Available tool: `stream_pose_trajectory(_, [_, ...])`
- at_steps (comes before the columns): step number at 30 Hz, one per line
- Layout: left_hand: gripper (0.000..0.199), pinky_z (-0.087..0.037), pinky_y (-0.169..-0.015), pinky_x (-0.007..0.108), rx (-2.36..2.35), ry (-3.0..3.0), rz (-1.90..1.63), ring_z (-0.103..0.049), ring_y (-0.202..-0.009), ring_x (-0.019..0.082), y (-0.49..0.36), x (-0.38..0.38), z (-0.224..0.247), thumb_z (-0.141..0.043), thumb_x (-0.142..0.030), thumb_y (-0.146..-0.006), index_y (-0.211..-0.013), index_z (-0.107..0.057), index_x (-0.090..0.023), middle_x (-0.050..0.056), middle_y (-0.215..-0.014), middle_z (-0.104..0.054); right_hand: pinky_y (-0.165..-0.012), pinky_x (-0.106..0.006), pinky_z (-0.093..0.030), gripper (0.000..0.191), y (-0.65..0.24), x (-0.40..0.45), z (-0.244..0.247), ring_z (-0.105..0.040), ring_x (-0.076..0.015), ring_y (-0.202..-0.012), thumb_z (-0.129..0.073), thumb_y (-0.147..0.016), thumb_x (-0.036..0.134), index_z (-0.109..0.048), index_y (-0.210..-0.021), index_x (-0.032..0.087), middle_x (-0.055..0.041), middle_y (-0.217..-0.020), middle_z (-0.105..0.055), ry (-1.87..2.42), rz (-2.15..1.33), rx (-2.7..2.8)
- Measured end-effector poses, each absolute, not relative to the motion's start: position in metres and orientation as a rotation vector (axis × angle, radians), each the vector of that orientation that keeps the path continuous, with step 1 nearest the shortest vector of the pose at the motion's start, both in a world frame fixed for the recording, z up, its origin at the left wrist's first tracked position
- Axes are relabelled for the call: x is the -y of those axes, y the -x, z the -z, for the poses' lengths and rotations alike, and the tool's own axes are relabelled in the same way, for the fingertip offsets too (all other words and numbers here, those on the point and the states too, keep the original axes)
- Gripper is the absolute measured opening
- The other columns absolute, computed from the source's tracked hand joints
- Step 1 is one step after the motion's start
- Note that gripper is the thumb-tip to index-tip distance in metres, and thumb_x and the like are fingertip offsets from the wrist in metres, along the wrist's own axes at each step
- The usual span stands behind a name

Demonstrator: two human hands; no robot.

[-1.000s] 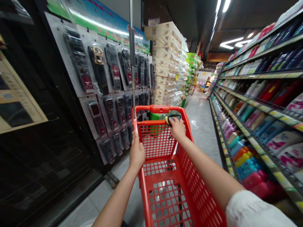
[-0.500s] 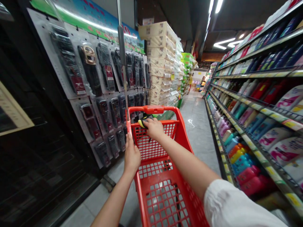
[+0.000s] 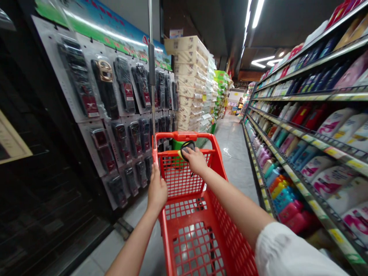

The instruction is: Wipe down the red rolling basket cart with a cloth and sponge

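A red plastic shopping cart [image 3: 211, 212] with grid walls is in front of me, its basket low in view. My left hand [image 3: 157, 190] grips the cart's left side rim, fingers closed along it. Close above that hand, a thin metal pole [image 3: 151, 65] with a grey sleeve rises from the cart's left corner. My right hand [image 3: 197, 161] reaches over the basket to its far end. In its fingers is a rounded black-and-yellow object [image 3: 187, 145], held just above the far grid panel; its exact kind cannot be made out.
Packaged belts [image 3: 107, 92] hang on a display at the left. Beyond them stand stacked cream-coloured packs [image 3: 188, 82] and green packs [image 3: 220, 82]. Shelves of bottles [image 3: 287, 191] line the right side. A grey tiled aisle [image 3: 234, 138] runs ahead between them.
My right hand and the black-and-yellow object have shifted right along the cart's far end, and the object has turned. My left hand stays on the rim. The view has swung slightly right.
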State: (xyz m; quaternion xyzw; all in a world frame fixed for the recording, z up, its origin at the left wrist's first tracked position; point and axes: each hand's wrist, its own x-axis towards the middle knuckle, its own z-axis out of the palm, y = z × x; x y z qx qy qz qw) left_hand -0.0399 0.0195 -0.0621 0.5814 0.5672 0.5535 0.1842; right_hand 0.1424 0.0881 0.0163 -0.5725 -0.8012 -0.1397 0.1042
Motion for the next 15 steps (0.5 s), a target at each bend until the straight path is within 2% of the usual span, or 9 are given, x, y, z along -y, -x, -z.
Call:
stream_pose_trajectory(2, [0.075, -0.013, -0.122, 0.037, -1.571, -1.638, -1.588, -0.019, -0.147, 0.021, 0.042, -0.021, 0.064, -0.044, -0.005, -0.079, -0.152, -0.027, -0.014, 0.01, -0.16, -0.024, -0.093, -0.037, -0.041, 0.055, -0.153, -0.095, -0.024, -0.046, -0.0256, -0.114, -0.045, -0.09, 0.018, -0.044, -0.143, 0.034, -0.0013, -0.147, -0.047, 1.541, 0.429, 2.524])
stream_pose_trajectory(3, [0.076, -0.013, -0.122, 0.037, -1.557, -1.636, -1.602, -0.019, -0.147, 0.021, 0.043, -0.022, 0.065, -0.045, -0.005, -0.079, -0.152, -0.028, -0.016, 0.009, -0.16, -0.024, -0.092, -0.036, -0.041, 0.051, -0.164, -0.1, -0.03, -0.047, -0.0251, -0.112, -0.044, -0.091, 0.018, -0.049, -0.139, 0.034, -0.0011, -0.143, -0.051, 1.568, 0.436, 2.552])
stream_pose_trajectory(5, [0.077, -0.012, -0.122, 0.038, -1.542, -1.632, -1.626, -0.019, -0.147, 0.021, 0.044, -0.022, 0.067, -0.046, -0.005, -0.078, -0.152, -0.028, -0.018, 0.007, -0.16, -0.024, -0.09, -0.037, -0.04, 0.041, -0.193, -0.111, -0.041, -0.047, -0.026, -0.112, -0.041, -0.094, 0.017, -0.062, -0.127, 0.029, -0.0054, -0.13, -0.06, 1.736, 0.473, 2.523])
stream_pose_trajectory(7, [0.077, -0.012, -0.122, 0.038, -1.55, -1.619, -1.643, -0.02, -0.147, 0.021, 0.044, -0.022, 0.067, -0.046, -0.005, -0.078, -0.152, -0.029, -0.019, 0.006, -0.16, -0.025, -0.092, -0.038, -0.038, 0.037, -0.223, -0.121, -0.051, -0.044, -0.028, -0.116, -0.041, -0.095, 0.014, -0.069, -0.117, 0.022, -0.01, -0.128, -0.06, 1.865, 0.516, 2.462])
stream_pose_trajectory(9, [0.076, -0.013, -0.122, 0.037, -1.574, -1.597, -1.645, -0.021, -0.147, 0.02, 0.043, -0.021, 0.065, -0.045, -0.005, -0.078, -0.152, -0.029, -0.018, 0.006, -0.159, -0.026, -0.094, -0.037, -0.037, 0.038, -0.245, -0.128, -0.054, -0.042, -0.0281, -0.119, -0.042, -0.094, 0.012, -0.068, -0.12, 0.022, -0.009, -0.139, -0.052, 1.895, 0.52, 2.447])
stream_pose_trajectory(12, [0.077, -0.014, -0.122, 0.036, -1.613, -1.564, -1.624, -0.023, -0.146, 0.021, 0.041, -0.021, 0.059, -0.046, -0.003, -0.077, -0.151, -0.03, -0.015, 0.008, -0.159, -0.028, -0.094, -0.036, -0.038, 0.046, -0.256, -0.125, -0.047, -0.043, -0.0279, -0.12, -0.04, -0.093, 0.011, -0.059, -0.132, 0.028, -0.0044, -0.151, -0.039, 1.925, 0.504, 2.437])
stream_pose_trajectory(15, [0.077, -0.014, -0.122, 0.037, -1.633, -1.55, -1.613, -0.023, -0.146, 0.022, 0.04, -0.023, 0.056, -0.046, -0.003, -0.076, -0.151, -0.03, -0.014, 0.01, -0.158, -0.028, -0.094, -0.04, -0.041, 0.048, -0.252, -0.098, -0.025, -0.044, -0.0307, -0.12, -0.04, -0.091, 0.012, -0.055, -0.135, 0.023, -0.0089, -0.149, -0.04, 1.923, 0.49, 2.423])
